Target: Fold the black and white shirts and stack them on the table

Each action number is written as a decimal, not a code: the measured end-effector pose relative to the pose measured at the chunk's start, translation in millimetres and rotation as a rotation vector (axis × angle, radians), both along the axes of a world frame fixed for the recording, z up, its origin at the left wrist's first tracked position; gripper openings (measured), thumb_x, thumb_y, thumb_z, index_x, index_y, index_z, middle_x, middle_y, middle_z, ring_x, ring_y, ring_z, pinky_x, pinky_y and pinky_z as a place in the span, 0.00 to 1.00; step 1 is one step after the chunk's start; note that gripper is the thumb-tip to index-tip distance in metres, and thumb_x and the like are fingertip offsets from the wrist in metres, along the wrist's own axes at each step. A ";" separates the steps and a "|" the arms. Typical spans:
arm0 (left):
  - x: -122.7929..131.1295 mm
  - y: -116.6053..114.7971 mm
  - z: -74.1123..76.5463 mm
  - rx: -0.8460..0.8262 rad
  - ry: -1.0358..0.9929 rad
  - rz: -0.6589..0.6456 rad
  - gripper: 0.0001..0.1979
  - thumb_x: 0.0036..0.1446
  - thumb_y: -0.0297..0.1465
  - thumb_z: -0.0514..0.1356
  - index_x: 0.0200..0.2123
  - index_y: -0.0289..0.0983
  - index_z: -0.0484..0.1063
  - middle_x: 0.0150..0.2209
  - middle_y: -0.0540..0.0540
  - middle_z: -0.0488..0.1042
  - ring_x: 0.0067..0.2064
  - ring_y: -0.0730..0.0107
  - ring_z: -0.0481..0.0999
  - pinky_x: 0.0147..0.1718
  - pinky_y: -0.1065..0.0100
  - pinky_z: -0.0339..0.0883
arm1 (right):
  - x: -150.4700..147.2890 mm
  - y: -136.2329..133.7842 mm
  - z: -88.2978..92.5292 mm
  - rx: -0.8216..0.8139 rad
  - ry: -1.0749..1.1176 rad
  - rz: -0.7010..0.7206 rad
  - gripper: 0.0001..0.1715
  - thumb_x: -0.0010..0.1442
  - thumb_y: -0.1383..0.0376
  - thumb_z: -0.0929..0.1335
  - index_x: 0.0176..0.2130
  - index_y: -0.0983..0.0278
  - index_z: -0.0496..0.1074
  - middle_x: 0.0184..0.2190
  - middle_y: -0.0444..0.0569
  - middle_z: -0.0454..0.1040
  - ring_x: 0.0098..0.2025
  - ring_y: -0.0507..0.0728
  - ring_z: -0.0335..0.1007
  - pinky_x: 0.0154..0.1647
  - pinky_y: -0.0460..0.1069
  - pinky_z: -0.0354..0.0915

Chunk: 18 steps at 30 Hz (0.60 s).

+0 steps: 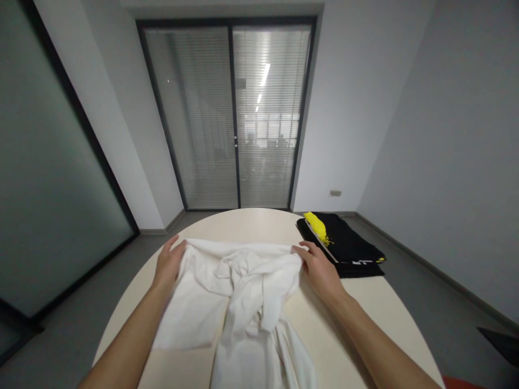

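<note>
A white cloth garment [247, 302] lies rumpled on the round, pale table, its far edge stretched nearly straight between both hands. My left hand [169, 262] is closed on the far left corner of the garment, by the table's left side. At the far right corner, my right hand [318, 266] pinches the same edge between thumb and fingers. The left part of the cloth lies fairly flat, while the middle and right part are bunched in folds that run toward the near edge of the view.
Folded black clothes [352, 240] are stacked at the table's back right, with a yellow bundle [317, 226] on them. The pale tabletop [251, 224] has a curved far edge. Beyond stand glass doors with blinds [267, 119] and white walls.
</note>
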<state>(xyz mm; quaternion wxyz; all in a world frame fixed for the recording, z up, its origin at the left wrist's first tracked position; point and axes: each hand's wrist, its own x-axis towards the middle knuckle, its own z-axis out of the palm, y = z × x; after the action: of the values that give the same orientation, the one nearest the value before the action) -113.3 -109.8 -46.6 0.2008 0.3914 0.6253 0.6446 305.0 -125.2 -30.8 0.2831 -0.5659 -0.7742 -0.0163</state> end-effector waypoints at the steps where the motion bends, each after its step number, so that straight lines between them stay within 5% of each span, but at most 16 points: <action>1: 6.7 -1.8 0.3 -0.001 0.134 -0.022 0.30 0.52 0.40 0.64 0.57 0.34 0.68 0.52 0.35 0.73 0.51 0.53 0.75 0.50 0.56 0.69 | -2.1 -2.6 1.9 -0.006 -0.003 0.046 0.30 0.59 0.76 0.59 0.56 0.60 0.74 0.59 0.56 0.67 0.55 0.63 0.68 0.53 0.57 0.68; 4: 35.2 -13.8 6.5 0.059 0.623 0.011 0.26 0.53 0.37 0.63 0.56 0.37 0.68 0.59 0.36 0.67 0.60 0.50 0.67 0.59 0.54 0.60 | -13.7 -18.3 13.2 -0.024 -0.013 0.383 0.32 0.60 0.75 0.61 0.60 0.58 0.69 0.61 0.54 0.67 0.62 0.62 0.60 0.64 0.61 0.58; 6: 54.4 -24.6 11.0 -0.010 0.772 -0.152 0.17 0.57 0.37 0.59 0.49 0.39 0.72 0.49 0.41 0.74 0.50 0.57 0.74 0.53 0.59 0.66 | -22.6 -29.9 19.6 -0.095 -0.025 0.583 0.34 0.62 0.67 0.65 0.66 0.57 0.61 0.65 0.54 0.63 0.65 0.63 0.55 0.66 0.62 0.54; 8: 70.1 -34.8 11.7 -0.206 0.801 -0.389 0.14 0.60 0.37 0.56 0.47 0.40 0.72 0.38 0.47 0.77 0.37 0.64 0.77 0.41 0.65 0.69 | -29.9 -37.0 20.9 -0.185 -0.021 0.637 0.44 0.60 0.60 0.70 0.70 0.59 0.53 0.64 0.57 0.64 0.63 0.65 0.58 0.63 0.61 0.58; 10: 81.4 -42.9 7.9 -0.309 0.841 -0.540 0.17 0.60 0.37 0.57 0.51 0.41 0.71 0.39 0.47 0.79 0.36 0.64 0.78 0.40 0.66 0.68 | -33.9 -37.4 17.9 -0.244 -0.017 0.604 0.41 0.61 0.59 0.70 0.68 0.60 0.55 0.55 0.57 0.72 0.56 0.63 0.66 0.57 0.57 0.63; 14: 90.9 -51.4 -4.5 -0.287 0.954 -0.611 0.27 0.60 0.39 0.59 0.61 0.39 0.65 0.54 0.39 0.75 0.54 0.56 0.74 0.53 0.60 0.65 | -27.6 -24.4 12.0 -0.196 -0.020 0.496 0.13 0.65 0.64 0.64 0.48 0.59 0.74 0.39 0.50 0.76 0.43 0.57 0.71 0.44 0.50 0.65; 18: 84.4 -47.1 -13.7 -0.292 1.065 -0.637 0.37 0.59 0.41 0.61 0.68 0.36 0.56 0.65 0.36 0.64 0.63 0.50 0.65 0.61 0.56 0.58 | -5.9 -10.3 12.4 -0.057 0.116 0.149 0.12 0.62 0.68 0.63 0.44 0.61 0.71 0.31 0.46 0.73 0.32 0.55 0.69 0.35 0.49 0.63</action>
<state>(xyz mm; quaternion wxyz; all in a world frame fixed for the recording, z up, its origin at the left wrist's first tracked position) -28.9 -156.9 -60.3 0.0955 0.7938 0.5735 0.1785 299.1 -135.5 -18.4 0.3114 -0.5147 -0.7965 0.0597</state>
